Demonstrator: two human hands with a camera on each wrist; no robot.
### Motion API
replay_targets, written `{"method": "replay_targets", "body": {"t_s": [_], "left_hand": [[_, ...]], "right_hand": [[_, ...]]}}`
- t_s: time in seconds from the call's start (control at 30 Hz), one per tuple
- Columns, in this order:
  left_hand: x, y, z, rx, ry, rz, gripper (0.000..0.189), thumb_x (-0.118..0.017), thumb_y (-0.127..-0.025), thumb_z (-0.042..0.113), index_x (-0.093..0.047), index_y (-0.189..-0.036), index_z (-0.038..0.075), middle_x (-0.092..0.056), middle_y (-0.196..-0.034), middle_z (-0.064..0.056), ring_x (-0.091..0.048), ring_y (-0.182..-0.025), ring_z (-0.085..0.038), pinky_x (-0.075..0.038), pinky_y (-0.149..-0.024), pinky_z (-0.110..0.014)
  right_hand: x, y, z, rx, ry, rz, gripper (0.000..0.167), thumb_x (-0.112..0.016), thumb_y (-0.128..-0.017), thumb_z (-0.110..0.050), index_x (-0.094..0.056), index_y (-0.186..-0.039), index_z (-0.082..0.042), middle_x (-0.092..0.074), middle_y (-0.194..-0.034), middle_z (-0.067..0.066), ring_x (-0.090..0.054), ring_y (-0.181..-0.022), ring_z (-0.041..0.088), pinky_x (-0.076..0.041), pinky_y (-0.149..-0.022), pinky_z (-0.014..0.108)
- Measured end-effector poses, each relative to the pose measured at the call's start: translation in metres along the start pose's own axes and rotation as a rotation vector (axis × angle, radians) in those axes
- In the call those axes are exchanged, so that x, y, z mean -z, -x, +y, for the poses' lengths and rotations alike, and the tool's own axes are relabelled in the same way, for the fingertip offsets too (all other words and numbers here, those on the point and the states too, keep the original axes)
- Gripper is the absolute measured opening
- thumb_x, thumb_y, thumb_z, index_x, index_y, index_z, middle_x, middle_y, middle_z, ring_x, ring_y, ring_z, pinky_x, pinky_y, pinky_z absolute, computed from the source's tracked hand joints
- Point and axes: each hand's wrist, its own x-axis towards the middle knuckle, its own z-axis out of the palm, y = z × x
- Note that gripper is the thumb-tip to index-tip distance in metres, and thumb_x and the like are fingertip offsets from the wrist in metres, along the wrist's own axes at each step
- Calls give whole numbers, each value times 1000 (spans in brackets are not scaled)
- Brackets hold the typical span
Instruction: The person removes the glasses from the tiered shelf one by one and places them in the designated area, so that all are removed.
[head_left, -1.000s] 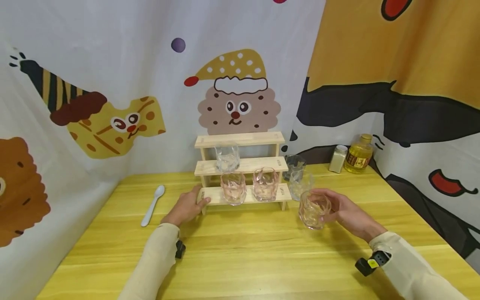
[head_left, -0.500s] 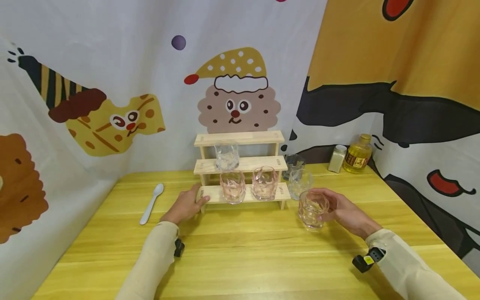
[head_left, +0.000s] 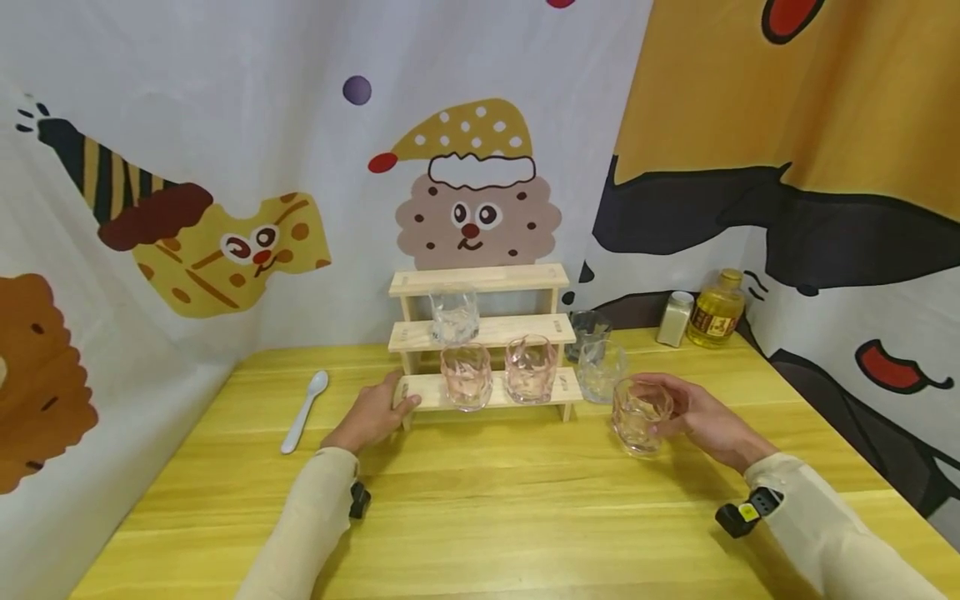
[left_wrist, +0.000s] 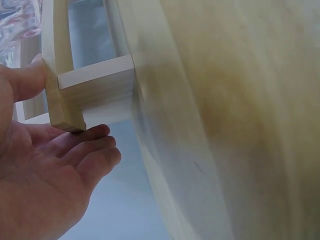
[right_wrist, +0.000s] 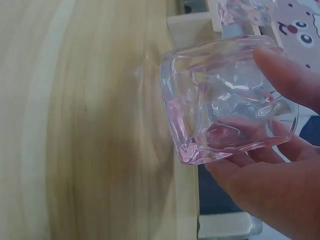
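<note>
"Shifted slightly right since a moment ago: right hand (head_left: 703,422), pinching a pink-tinted faceted glass tumbler (right_wrist: 215,95) beside the pale wooden three-tier rack (head_left: 480,278)."

"Left hand (head_left: 375,412)?"

"Gripping the rack's lowest tier."

"Progress?"

"Half shelved, I judge: two matching pink tumblers (head_left: 467,379) low, one clear glass tumbler (head_left: 454,318) midway. Off it: the held one, another clear tumbler (head_left: 602,371), a grey glass tumbler (head_left: 588,327) behind."

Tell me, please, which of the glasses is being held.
The pinkish glass in the right grip; of the rest, two pinkish glasses and a clear one stand on the rack, two others beside it.
</note>
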Motion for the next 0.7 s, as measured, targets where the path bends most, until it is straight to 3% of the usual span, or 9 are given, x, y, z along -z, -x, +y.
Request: {"method": "replay_targets", "body": {"t_s": [0.13,0.27,0.43,0.53,0.7], "left_hand": [[-1,0,-1,-3,8,7,66,-53,-105,35,-31,-154,-2,-61,-134,-30,-59,-126,-44,-48,-107,-57],[0,0,-3,-1,12,0,67,-52,-105,35,-28,-155,-3,-59,-136,-32,-57,-127,-46,-46,-109,-58],[4,-1,0,1,10,-21,70,-51,-105,38,-25,-156,-3,-54,-142,-33,-53,-132,-47,-44,-110,-60],[4,-1,2,12,12,-30,71,-51,-105,39,-24,-157,-2,-51,-145,-32,-50,-135,-48,-42,-113,-60],[2,0,2,15,16,-32,72,-52,-105,39,-24,-157,-3,-51,-145,-33,-50,-135,-48,-41,-113,-60]], "right_hand": [[9,1,2,-11,25,19,84,-77,-81,-5,-34,-154,-5,-45,-152,19,-51,-124,-2,-45,-107,42],[18,-2,3,-40,28,46,84,-74,-82,-2,-32,-154,-5,-45,-151,16,-51,-122,-1,-47,-102,32],[26,-7,5,-70,22,73,85,-73,-84,-3,-28,-156,-5,-39,-155,22,-46,-136,24,-42,-110,54],[30,-10,7,-94,-2,84,86,-71,-86,-3,-24,-158,-4,-32,-158,27,-32,-143,41,-27,-114,71],[34,-13,9,-110,-29,91,86,-71,-87,-4,-23,-158,-5,-31,-158,25,-30,-144,41,-21,-117,72]]}}
